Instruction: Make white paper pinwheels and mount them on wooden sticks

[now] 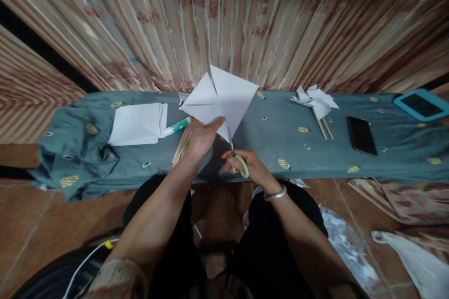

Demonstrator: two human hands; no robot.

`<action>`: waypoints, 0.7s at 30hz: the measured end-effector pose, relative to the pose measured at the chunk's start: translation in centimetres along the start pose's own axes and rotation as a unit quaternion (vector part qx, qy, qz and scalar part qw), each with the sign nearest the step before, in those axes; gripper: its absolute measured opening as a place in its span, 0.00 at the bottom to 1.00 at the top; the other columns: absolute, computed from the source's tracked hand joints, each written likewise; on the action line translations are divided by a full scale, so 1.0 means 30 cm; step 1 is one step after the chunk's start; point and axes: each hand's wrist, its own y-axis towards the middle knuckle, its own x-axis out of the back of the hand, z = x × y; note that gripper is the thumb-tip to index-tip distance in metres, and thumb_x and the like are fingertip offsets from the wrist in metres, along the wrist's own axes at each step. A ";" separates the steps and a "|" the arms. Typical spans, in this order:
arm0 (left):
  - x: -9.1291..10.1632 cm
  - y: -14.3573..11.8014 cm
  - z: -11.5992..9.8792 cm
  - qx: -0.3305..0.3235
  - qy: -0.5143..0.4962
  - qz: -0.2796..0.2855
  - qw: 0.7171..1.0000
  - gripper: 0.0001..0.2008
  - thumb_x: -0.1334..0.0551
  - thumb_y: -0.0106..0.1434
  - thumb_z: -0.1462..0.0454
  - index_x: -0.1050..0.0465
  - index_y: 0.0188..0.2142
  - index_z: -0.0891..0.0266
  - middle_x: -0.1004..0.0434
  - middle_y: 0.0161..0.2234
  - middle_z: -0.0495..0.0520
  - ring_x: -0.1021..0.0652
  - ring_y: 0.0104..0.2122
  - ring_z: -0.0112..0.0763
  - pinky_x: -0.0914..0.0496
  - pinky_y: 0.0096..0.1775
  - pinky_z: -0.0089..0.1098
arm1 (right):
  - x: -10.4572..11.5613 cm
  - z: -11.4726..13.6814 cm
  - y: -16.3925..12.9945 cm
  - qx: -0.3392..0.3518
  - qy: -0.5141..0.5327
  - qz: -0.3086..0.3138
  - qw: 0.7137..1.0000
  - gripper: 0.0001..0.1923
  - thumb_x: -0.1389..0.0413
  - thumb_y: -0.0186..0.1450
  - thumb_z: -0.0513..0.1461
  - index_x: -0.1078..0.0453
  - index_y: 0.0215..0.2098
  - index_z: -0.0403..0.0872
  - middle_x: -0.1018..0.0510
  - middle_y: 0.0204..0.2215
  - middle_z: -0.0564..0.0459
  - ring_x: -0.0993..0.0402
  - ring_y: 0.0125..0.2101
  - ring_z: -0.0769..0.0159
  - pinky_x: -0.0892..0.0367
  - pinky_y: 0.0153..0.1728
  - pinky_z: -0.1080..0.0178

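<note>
Folded white paper sheet: raised above the worktop's near edge, left hand grip closed on its lower edge. Green-handled scissors: right hand grip closed through the handles, blades at the paper's bottom corner. Paper stack toward the left end; finished pinwheel and phone toward the right.

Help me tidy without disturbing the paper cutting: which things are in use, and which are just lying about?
In use: left hand holding the white paper; right hand on the scissors.

Lying about: paper stack, glue stick, wooden sticks, finished pinwheel, phone, tablet.
</note>
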 end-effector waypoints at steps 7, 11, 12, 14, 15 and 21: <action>0.008 0.000 -0.004 0.010 0.000 -0.011 1.000 0.19 0.28 0.44 0.61 0.26 0.35 0.64 0.19 0.35 0.58 0.20 0.41 0.45 0.26 0.48 0.44 | -0.012 -0.002 0.003 -0.005 0.013 -0.018 1.000 0.25 0.38 0.56 0.57 0.24 0.36 0.45 0.24 0.22 0.55 0.32 0.22 0.73 0.40 0.23 0.69; 0.011 0.000 -0.010 0.006 0.002 -0.012 1.000 0.22 0.29 0.44 0.61 0.26 0.40 0.65 0.18 0.35 0.58 0.19 0.40 0.44 0.26 0.48 0.43 | -0.013 -0.010 0.006 -0.013 0.019 -0.030 0.999 0.24 0.35 0.53 0.55 0.24 0.37 0.45 0.24 0.22 0.56 0.31 0.22 0.72 0.39 0.23 0.69; 0.011 0.000 -0.012 0.006 0.000 -0.013 1.000 0.23 0.29 0.44 0.61 0.26 0.40 0.65 0.18 0.34 0.58 0.19 0.41 0.45 0.26 0.48 0.43 | -0.012 -0.012 0.006 -0.013 0.019 -0.031 0.999 0.24 0.35 0.53 0.55 0.24 0.37 0.45 0.24 0.22 0.56 0.30 0.23 0.72 0.39 0.23 0.69; 0.011 0.001 -0.015 0.006 -0.006 -0.015 1.000 0.24 0.29 0.44 0.62 0.26 0.42 0.65 0.18 0.34 0.57 0.19 0.41 0.45 0.26 0.47 0.42 | -0.012 -0.015 0.008 -0.014 0.021 -0.032 0.999 0.24 0.34 0.52 0.54 0.24 0.37 0.45 0.24 0.22 0.56 0.30 0.22 0.72 0.38 0.23 0.69; 0.011 0.001 -0.016 0.006 -0.008 -0.016 1.000 0.24 0.29 0.44 0.62 0.26 0.42 0.65 0.18 0.34 0.57 0.19 0.42 0.45 0.26 0.47 0.42 | -0.013 -0.016 0.009 -0.017 0.024 -0.033 0.999 0.24 0.34 0.52 0.54 0.24 0.37 0.45 0.24 0.22 0.56 0.31 0.22 0.72 0.38 0.23 0.69; 0.015 0.003 -0.016 0.002 -0.006 -0.017 1.000 0.24 0.29 0.44 0.61 0.26 0.42 0.65 0.18 0.35 0.57 0.19 0.41 0.44 0.26 0.47 0.42 | -0.016 -0.022 0.016 -0.019 0.043 -0.035 0.998 0.24 0.32 0.50 0.54 0.24 0.36 0.45 0.25 0.21 0.57 0.30 0.22 0.72 0.38 0.22 0.69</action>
